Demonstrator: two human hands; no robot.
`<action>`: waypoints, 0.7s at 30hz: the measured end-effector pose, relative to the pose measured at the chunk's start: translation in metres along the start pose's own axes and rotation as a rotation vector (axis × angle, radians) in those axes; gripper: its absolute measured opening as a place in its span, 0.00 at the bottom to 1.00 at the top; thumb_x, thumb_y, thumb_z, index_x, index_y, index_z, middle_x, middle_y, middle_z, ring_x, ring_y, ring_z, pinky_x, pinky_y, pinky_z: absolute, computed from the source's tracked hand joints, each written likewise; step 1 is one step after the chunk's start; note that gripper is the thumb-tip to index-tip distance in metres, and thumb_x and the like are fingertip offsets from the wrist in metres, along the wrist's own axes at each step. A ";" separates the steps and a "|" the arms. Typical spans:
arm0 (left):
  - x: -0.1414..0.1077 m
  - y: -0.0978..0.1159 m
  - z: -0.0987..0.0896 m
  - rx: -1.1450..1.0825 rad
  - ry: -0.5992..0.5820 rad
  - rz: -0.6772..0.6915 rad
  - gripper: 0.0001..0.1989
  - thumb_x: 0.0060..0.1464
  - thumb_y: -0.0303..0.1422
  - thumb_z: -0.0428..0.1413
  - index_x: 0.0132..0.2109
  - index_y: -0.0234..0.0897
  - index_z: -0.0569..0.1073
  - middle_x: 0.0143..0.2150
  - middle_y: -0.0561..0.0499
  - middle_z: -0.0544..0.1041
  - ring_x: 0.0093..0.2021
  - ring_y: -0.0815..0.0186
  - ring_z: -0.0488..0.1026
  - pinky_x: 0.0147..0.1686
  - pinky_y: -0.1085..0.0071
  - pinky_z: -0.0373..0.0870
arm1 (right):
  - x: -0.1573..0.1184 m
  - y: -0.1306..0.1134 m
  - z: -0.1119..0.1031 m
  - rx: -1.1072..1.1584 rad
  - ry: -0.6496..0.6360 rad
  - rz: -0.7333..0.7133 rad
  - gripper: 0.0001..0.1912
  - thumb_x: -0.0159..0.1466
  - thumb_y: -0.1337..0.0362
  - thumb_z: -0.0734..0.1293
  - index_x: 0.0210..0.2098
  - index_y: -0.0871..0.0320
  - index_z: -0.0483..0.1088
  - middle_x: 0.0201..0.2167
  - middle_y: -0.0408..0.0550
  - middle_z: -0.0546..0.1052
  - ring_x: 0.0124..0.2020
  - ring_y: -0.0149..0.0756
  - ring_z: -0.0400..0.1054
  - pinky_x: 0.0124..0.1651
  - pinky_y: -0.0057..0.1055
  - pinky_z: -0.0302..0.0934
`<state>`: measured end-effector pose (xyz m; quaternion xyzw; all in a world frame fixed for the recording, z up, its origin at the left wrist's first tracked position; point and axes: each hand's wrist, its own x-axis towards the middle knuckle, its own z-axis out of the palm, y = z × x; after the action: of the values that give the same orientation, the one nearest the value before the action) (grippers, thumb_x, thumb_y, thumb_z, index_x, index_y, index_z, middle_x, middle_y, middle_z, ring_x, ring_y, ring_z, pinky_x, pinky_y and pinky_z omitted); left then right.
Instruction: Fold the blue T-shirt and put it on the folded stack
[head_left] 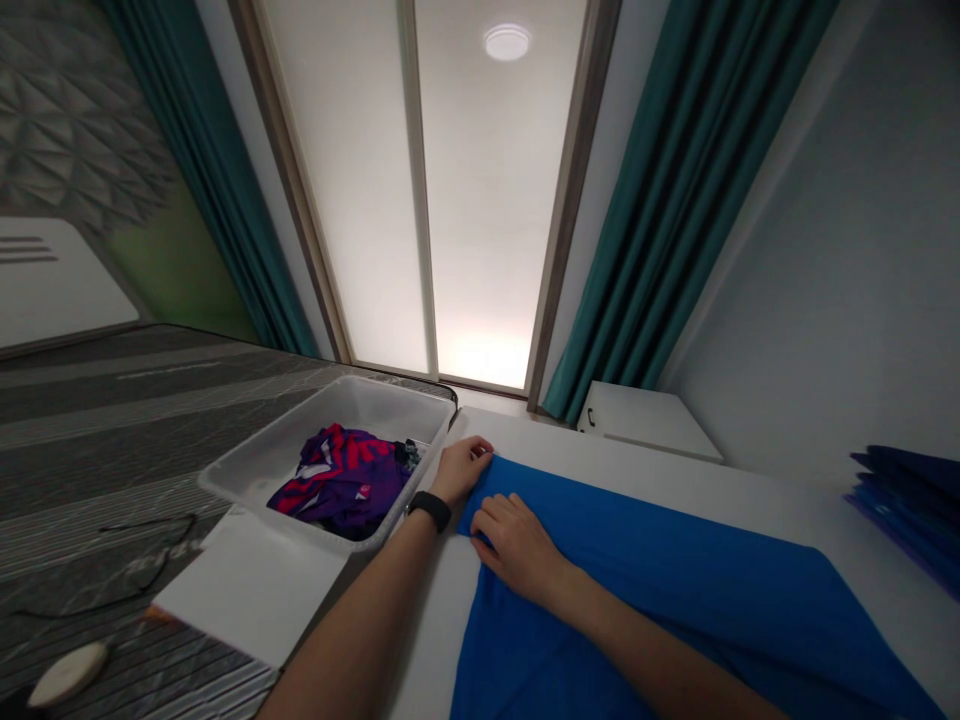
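A smooth blue garment [645, 540] lies spread over the white table, and its lower part runs out of view; whether it is a shirt I cannot tell for sure. At its far left corner, my left hand [459, 470] pinches the edge between thumb and fingers, a black band on the wrist. Closer to me, my right hand [521, 545] rests on the fabric with curled fingers and thumb gripping near the left edge. My right forearm crosses over the garment.
Left of the table, a translucent plastic bin [262, 450] holds purple and red clothes [352, 475]. A white board [255, 585] lies beside it on the grey striped surface. Folded dark blue clothes [911, 510] are stacked at the right. A white cabinet [649, 415] stands behind the table.
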<state>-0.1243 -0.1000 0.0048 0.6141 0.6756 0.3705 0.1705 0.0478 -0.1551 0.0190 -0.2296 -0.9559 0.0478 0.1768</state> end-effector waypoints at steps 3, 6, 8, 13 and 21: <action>-0.002 0.003 0.000 0.030 0.017 0.008 0.08 0.54 0.29 0.55 0.39 0.38 0.78 0.31 0.54 0.78 0.31 0.68 0.73 0.33 0.74 0.65 | 0.000 0.000 0.002 0.003 0.007 -0.002 0.02 0.66 0.68 0.64 0.36 0.56 0.69 0.37 0.45 0.73 0.41 0.38 0.64 0.46 0.35 0.53; -0.003 0.004 0.000 0.073 0.020 0.016 0.08 0.55 0.29 0.54 0.39 0.38 0.78 0.32 0.54 0.78 0.31 0.68 0.73 0.35 0.73 0.66 | 0.001 -0.001 -0.003 0.051 -0.004 0.005 0.04 0.67 0.68 0.63 0.36 0.56 0.69 0.37 0.45 0.73 0.40 0.37 0.64 0.45 0.34 0.53; -0.004 0.004 -0.001 0.115 0.021 0.022 0.08 0.55 0.29 0.54 0.40 0.39 0.77 0.33 0.54 0.79 0.33 0.67 0.74 0.37 0.73 0.67 | 0.002 0.002 -0.012 0.105 -0.008 0.034 0.06 0.68 0.68 0.61 0.37 0.56 0.70 0.37 0.45 0.73 0.40 0.36 0.65 0.44 0.34 0.54; -0.009 0.009 -0.009 0.247 0.029 0.052 0.10 0.58 0.28 0.51 0.42 0.38 0.77 0.38 0.49 0.79 0.42 0.62 0.75 0.45 0.67 0.67 | 0.003 0.026 -0.032 0.085 -0.014 0.175 0.13 0.69 0.68 0.58 0.48 0.58 0.71 0.46 0.52 0.74 0.49 0.41 0.65 0.51 0.36 0.57; -0.045 0.030 0.001 0.502 -0.159 0.275 0.24 0.64 0.35 0.45 0.65 0.34 0.62 0.67 0.43 0.63 0.67 0.59 0.58 0.64 0.59 0.55 | -0.009 0.056 -0.013 -0.060 -0.292 0.308 0.32 0.71 0.55 0.51 0.68 0.68 0.52 0.69 0.60 0.53 0.70 0.48 0.45 0.69 0.46 0.39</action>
<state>-0.0939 -0.1433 0.0154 0.7502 0.6410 0.1619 0.0139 0.0832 -0.1095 0.0188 -0.3688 -0.9260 0.0784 0.0202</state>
